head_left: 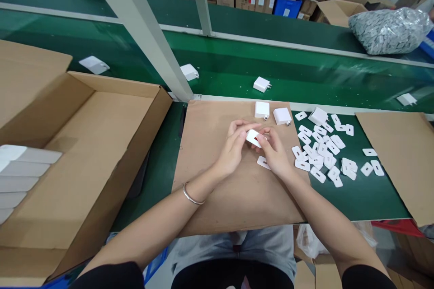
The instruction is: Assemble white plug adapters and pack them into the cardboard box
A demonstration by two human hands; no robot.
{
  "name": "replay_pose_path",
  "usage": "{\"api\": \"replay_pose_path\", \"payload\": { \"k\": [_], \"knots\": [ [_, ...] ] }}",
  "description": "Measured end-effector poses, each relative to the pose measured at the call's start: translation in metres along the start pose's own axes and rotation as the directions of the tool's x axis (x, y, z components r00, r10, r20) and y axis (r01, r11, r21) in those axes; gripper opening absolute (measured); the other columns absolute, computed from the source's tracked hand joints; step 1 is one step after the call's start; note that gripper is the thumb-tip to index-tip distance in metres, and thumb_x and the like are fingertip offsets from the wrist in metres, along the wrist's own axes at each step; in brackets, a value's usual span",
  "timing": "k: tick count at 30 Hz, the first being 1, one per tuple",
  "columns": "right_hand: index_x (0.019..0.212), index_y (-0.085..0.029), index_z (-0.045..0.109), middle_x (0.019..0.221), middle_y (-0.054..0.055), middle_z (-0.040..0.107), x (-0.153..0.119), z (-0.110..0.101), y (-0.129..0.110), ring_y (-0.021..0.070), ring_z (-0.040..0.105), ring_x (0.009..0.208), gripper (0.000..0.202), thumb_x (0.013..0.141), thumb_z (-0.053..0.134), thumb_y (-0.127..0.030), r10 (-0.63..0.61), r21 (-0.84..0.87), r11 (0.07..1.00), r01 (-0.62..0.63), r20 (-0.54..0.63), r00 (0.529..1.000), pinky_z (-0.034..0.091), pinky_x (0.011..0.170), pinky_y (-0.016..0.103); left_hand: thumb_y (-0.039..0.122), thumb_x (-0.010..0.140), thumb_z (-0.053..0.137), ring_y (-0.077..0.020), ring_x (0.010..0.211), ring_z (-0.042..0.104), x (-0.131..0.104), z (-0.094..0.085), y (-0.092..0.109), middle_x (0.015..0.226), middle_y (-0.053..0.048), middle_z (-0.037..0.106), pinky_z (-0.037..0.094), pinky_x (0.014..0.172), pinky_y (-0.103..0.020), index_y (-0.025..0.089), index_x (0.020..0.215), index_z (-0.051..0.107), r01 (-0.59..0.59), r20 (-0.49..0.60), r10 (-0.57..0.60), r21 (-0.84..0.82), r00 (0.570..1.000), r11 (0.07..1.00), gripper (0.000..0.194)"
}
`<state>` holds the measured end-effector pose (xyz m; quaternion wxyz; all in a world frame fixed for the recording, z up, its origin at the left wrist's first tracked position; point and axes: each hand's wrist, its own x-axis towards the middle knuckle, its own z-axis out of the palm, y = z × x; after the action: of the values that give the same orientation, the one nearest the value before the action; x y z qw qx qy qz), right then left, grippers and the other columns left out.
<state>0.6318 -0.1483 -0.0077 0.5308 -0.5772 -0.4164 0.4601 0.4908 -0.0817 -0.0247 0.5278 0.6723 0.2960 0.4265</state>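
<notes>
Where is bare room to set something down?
Bare: the brown sheet from the left hand down to its near edge; the open box floor, right of its white pieces. Crowded: the green tabletop beside the right hand, under scattered small white plates.

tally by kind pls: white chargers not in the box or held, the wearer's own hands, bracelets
White chargers: 7 (4 on the green strip behind, 2 on the brown sheet, 1 among the small white plates)
Hands: 2 (left hand, right hand)
Bracelet: 1
Total: 10
</notes>
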Motion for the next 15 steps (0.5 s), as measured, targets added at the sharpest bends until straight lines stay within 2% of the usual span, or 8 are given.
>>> {"api": "replay_pose_path", "payload": {
  "k": [3, 6, 11, 15],
  "knots": [
    [0.099, -0.026, 0.047, 0.081, -0.003, 0.062, -0.0004, -0.0029, 0.0004, 0.0156, 0.055, 0.073, 0.047, 0.087, 0.065, -0.068, -0.059, -0.091, 0.994, 0.058, -0.003, 0.998, 0.043, 0.068, 0.030, 0.063, 0.103, 0.036, -0.0254, 0.119, 0.057, -0.0005, -0.0043, 0.0030, 0.123, -0.011, 0.062, 0.045, 0.107, -0.041, 0.022, 0.126, 0.068, -0.006, 0.088, -0.006, 0.128, 0.996, 0.992, 0.056],
    [0.099, -0.026, 0.048, 0.078, -0.004, 0.057, -0.0014, -0.0039, -0.0008, 0.0158, 0.053, 0.073, 0.044, 0.089, 0.063, -0.066, -0.089, -0.159, 0.983, 0.086, -0.011, 0.996, 0.041, 0.068, 0.030, 0.060, 0.105, 0.036, -0.0230, 0.113, 0.062, -0.0008, -0.0056, 0.0047, 0.122, -0.009, 0.067, 0.047, 0.100, -0.036, 0.021, 0.127, 0.064, 0.040, 0.169, -0.054, 0.084, 0.984, 0.996, 0.052],
    [0.100, -0.024, 0.048, 0.076, -0.004, 0.052, -0.0034, -0.0068, -0.0060, 0.0154, 0.049, 0.070, 0.041, 0.095, 0.051, -0.065, -0.097, -0.251, 0.965, 0.078, -0.064, 0.993, 0.038, 0.066, 0.029, 0.062, 0.102, 0.041, -0.0188, 0.093, 0.064, -0.0032, -0.0007, 0.0066, 0.112, -0.009, 0.069, 0.051, 0.083, -0.030, 0.019, 0.119, 0.064, 0.058, 0.090, -0.057, -0.015, 0.994, 0.998, 0.052],
    [0.082, -0.023, 0.044, 0.074, -0.004, 0.047, -0.0042, -0.0106, -0.0092, 0.0144, 0.044, 0.069, 0.043, 0.096, 0.050, -0.064, -0.088, -0.424, 0.902, 0.077, -0.007, 0.996, 0.032, 0.065, 0.029, 0.063, 0.101, 0.046, -0.0185, 0.094, 0.065, -0.0043, 0.0022, 0.0071, 0.110, -0.008, 0.070, 0.051, 0.083, -0.029, 0.019, 0.115, 0.066, 0.009, 0.043, -0.008, -0.023, 0.999, 1.000, 0.050]
  ]
}}
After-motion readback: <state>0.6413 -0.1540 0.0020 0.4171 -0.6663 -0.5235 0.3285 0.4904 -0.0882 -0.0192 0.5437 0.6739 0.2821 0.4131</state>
